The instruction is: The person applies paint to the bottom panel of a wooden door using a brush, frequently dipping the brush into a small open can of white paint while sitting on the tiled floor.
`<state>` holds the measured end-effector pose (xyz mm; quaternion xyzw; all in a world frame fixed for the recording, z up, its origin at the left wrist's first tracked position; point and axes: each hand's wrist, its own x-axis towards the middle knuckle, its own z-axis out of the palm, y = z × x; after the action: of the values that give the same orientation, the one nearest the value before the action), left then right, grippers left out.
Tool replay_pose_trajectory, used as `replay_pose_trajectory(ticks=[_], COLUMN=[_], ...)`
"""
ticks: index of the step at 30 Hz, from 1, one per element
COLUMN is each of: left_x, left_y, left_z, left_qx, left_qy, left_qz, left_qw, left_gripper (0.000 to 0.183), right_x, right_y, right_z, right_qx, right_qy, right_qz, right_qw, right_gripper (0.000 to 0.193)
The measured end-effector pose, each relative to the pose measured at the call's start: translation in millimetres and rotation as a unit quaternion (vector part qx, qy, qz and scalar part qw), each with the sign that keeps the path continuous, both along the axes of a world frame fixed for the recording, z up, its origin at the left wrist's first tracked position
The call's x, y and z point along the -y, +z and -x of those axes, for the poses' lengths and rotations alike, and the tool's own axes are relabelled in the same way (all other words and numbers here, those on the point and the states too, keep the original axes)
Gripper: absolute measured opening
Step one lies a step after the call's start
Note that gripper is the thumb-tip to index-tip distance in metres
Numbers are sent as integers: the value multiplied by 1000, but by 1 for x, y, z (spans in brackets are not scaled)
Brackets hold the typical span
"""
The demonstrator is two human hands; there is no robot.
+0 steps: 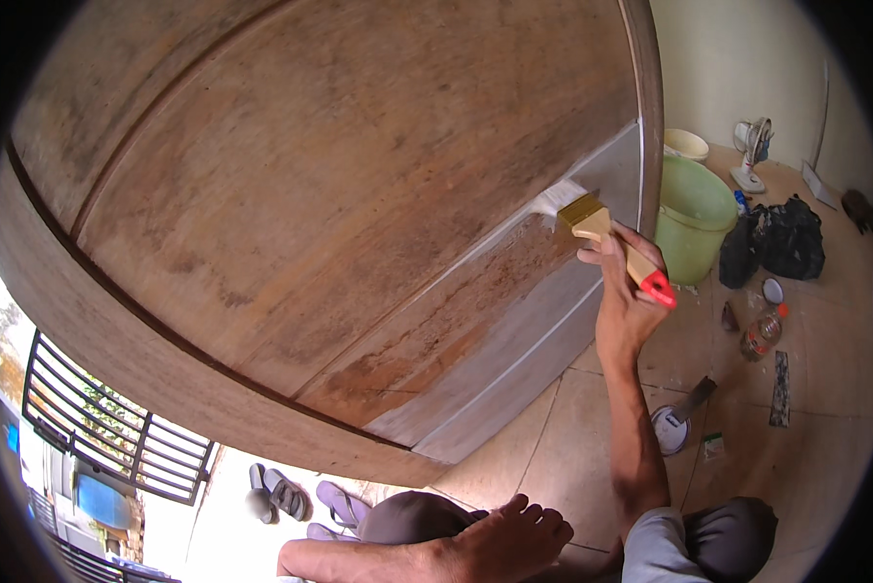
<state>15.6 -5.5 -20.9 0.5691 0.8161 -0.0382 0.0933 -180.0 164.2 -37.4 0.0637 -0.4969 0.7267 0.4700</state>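
Note:
My right hand [626, 282] is wrapped round the wooden handle of a wide paintbrush [586, 214], whose handle has a red end. The white bristles press against a large brown wooden panel [300, 185]. Pale grey coating [514, 379] covers strips along the panel's lower right part. Between these strips a reddish-brown, rough-looking patch [436, 340] shows bare. Low in the view, my left hand [504, 546] rests beside my left knee [415, 518]. Its fingers are loosely bent and slightly apart, with nothing visible in them.
Right of the panel stand a green bucket [694, 219], a small fan [750, 155] and black plastic bags [791, 238]. A bottle [763, 333], an open tin [670, 428] and a flat strip [779, 389] are on the tiled floor. Sandals [283, 494] lie at lower left, near a dark gate [116, 413].

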Motion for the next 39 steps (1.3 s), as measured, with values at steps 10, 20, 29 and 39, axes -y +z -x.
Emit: replay_pose_trajectory(ticks=[10,20,29,39], left_x=[-8,-7,30,64], left_y=[-11,-6,47,110], left_z=[1,-12,-26,-28], left_qx=[76,20,-43,-356], left_qy=[-8,36,-65,-188], left_qz=[-52,10,-50,-58], left_qw=[996,999,996,914], left_gripper=[21,22,19,19], right_x=[115,59,121,186], right_y=[5,-3,6,7], right_z=[-73,-29,-73,-115], right_qx=[-131,-32,-181,-235], right_qy=[39,38,-111,39], right_qz=[-287,-121,-345,-385], right_qw=[948,991,914,892], right_gripper=[33,23,42,46])
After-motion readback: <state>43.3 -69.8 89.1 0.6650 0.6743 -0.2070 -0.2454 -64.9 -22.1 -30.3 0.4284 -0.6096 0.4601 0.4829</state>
